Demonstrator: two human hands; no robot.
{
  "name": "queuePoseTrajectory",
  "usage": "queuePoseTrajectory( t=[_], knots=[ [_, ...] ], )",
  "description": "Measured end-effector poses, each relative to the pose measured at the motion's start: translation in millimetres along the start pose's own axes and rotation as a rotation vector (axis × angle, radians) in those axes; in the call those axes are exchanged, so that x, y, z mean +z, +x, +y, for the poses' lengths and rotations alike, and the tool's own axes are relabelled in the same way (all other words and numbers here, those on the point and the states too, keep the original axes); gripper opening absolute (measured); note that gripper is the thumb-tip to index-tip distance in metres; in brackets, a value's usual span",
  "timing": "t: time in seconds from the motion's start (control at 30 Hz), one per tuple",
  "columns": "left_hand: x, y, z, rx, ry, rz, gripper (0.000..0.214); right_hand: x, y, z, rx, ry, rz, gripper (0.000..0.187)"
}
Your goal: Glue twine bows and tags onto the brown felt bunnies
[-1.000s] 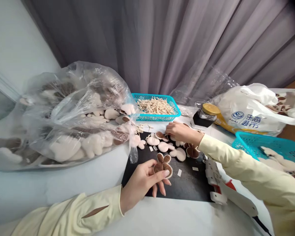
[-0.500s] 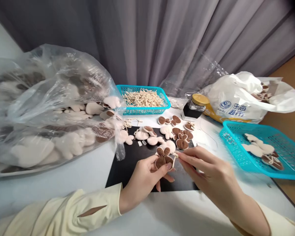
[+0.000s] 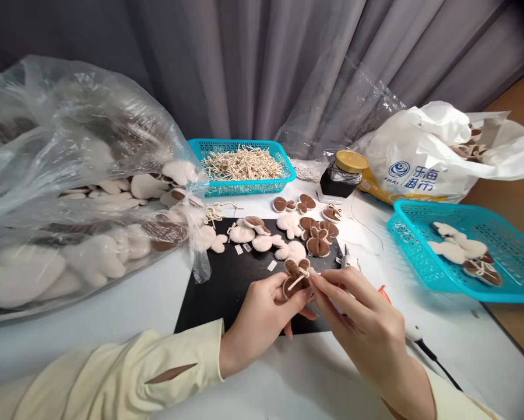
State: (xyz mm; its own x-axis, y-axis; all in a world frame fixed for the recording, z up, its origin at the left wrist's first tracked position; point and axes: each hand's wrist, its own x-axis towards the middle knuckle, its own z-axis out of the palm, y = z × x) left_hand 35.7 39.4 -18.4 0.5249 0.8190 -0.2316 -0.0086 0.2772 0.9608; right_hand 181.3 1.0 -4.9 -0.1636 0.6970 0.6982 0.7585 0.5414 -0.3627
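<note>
My left hand [image 3: 262, 312] grips a small brown-and-cream plush bunny head [image 3: 292, 286] between thumb and fingers, ears upward, above the black mat. Across the front of the bunny head lies a knotted cream cord [image 3: 298, 279]. The fingertips of my right hand [image 3: 362, 309] are closed on that cord at the bunny's right side. Partly hidden behind my right hand is a white glue gun [image 3: 414, 332] with an orange trigger and a black cable. Just beyond the hands, several brown and cream plush pieces [image 3: 317, 242] lie on the mat.
A blue basket [image 3: 244, 188] of cream cords stands at the back. To the left bulges a clear plastic bag [image 3: 87, 192] of plush pieces. A gold-lidded jar [image 3: 340, 178], a white shopping bag [image 3: 423, 151] and another blue basket [image 3: 408, 256] are on the right.
My right hand has brought the cord from beside the bunny head onto its front. The glue gun has come into sight by my right hand, and the view has shifted slightly.
</note>
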Motion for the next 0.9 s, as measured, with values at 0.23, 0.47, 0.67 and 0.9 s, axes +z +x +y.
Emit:
queuePoseTrajectory(
  t=[0.23,0.47,0.67,0.9],
  knots=[
    [1.2,1,2,-0.024,0.020,0.004,0.021,4,-1,3,-0.022,0.003,-0.060,0.023],
    [-0.7,2,-4,-0.005,0.053,0.005,0.019,5,-4,0,-0.072,-0.126,-0.137,0.023],
    [-2.2,-1,8,0.007,-0.012,-0.090,0.022,5,-3,-3,-0.097,-0.194,-0.209,0.027],
    [-6.5,4,20,0.091,0.054,0.032,0.027,2,-2,-4,-0.131,-0.206,-0.199,0.029]
  ],
)
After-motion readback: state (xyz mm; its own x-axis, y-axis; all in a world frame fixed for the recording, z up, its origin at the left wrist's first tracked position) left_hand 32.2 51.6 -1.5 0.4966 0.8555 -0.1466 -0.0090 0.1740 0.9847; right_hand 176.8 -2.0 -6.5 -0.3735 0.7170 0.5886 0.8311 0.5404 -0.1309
